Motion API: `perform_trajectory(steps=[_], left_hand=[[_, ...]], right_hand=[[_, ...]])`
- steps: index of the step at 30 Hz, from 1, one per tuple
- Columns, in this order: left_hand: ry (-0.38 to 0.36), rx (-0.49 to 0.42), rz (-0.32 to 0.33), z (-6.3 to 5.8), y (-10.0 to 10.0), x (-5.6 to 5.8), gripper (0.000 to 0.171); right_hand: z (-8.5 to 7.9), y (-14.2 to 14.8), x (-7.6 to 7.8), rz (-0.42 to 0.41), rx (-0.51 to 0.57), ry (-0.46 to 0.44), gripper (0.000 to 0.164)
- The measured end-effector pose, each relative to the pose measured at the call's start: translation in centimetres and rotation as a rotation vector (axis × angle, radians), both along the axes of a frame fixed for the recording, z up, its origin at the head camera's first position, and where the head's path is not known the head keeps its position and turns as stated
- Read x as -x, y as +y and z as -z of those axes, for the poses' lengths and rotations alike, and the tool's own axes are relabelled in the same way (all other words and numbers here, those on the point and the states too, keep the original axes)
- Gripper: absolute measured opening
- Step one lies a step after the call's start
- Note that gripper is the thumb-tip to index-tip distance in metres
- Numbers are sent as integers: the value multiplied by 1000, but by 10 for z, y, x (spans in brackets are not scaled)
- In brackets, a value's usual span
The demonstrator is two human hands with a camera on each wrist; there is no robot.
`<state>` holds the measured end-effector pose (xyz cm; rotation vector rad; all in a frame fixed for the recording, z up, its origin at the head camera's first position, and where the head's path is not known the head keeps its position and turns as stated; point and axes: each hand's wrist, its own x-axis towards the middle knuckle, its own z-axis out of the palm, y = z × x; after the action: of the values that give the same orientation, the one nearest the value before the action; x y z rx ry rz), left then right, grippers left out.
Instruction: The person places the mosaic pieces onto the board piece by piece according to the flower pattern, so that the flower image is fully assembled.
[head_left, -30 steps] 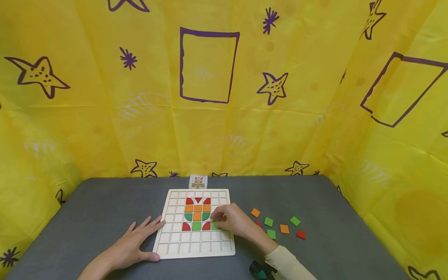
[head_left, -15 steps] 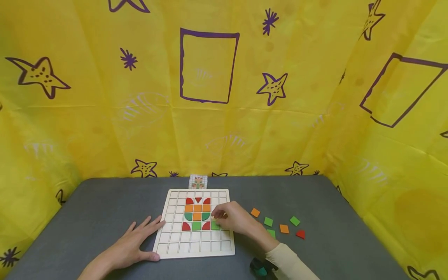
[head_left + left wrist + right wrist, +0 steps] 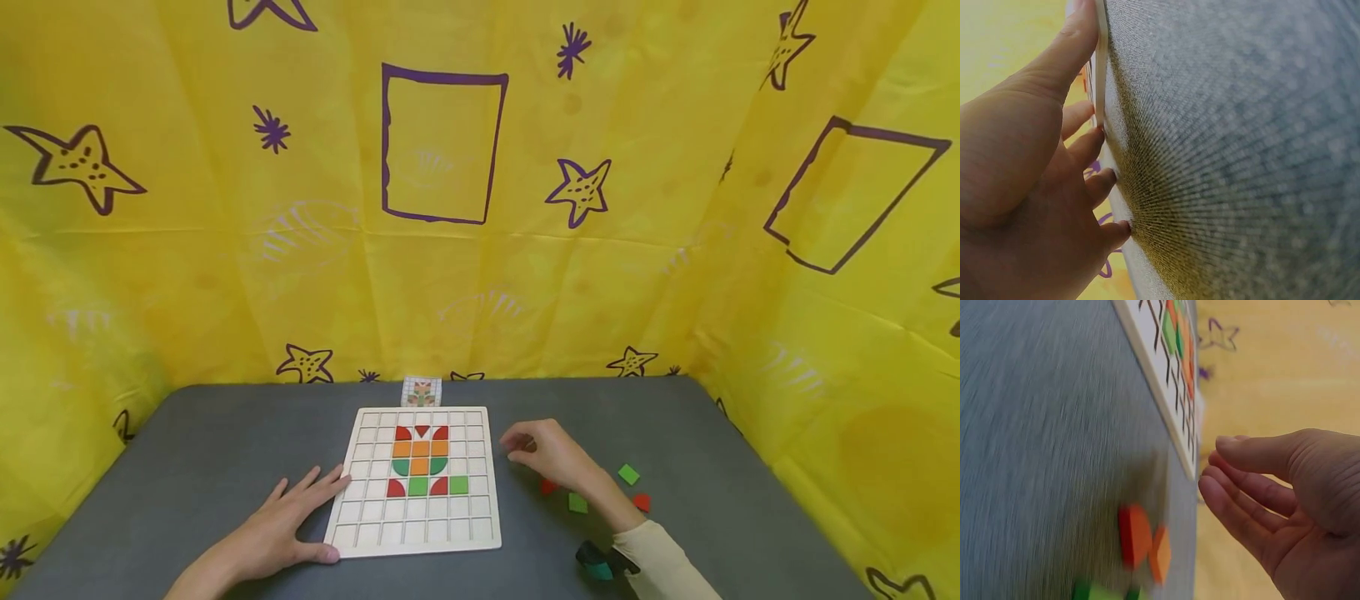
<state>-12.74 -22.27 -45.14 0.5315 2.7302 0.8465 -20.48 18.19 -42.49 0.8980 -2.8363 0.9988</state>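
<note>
A pale wooden grid board (image 3: 416,531) lies on the grey table, with red, orange and green tiles set in a flower-like pattern. At the pattern's lower right sits a light green square tile (image 3: 458,485). My left hand (image 3: 262,529) touches the board's left side, fingers spread and thumb at the near corner; the left wrist view shows fingertips along the board edge (image 3: 1102,69). Just off the board's right side hovers my right hand (image 3: 551,450), fingers loosely bent and nothing between them. Below it in the right wrist view lie a red tile (image 3: 1137,534) and an orange tile (image 3: 1160,555).
Right of the board are loose tiles: a green square (image 3: 628,474), another green tile (image 3: 577,502) and a red tile (image 3: 642,502). Some are hidden behind the right hand and forearm. A small printed pattern card (image 3: 422,392) lies behind the board. Yellow patterned cloth surrounds the table.
My right hand has let go of the light green square tile on the board and moved right, over the loose tiles. The left hand stays at the board's left side.
</note>
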Motion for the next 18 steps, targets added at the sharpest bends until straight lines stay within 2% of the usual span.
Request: perform_trajectory(steps=[11,18], left_hand=[[7,-15,-1,1,0,-2,98],[-23,-2,-25,0,0,-1,99]], right_hand=[[6,71,-4,75,-19,35,16],[8,108,-9,141,-31,42,17]])
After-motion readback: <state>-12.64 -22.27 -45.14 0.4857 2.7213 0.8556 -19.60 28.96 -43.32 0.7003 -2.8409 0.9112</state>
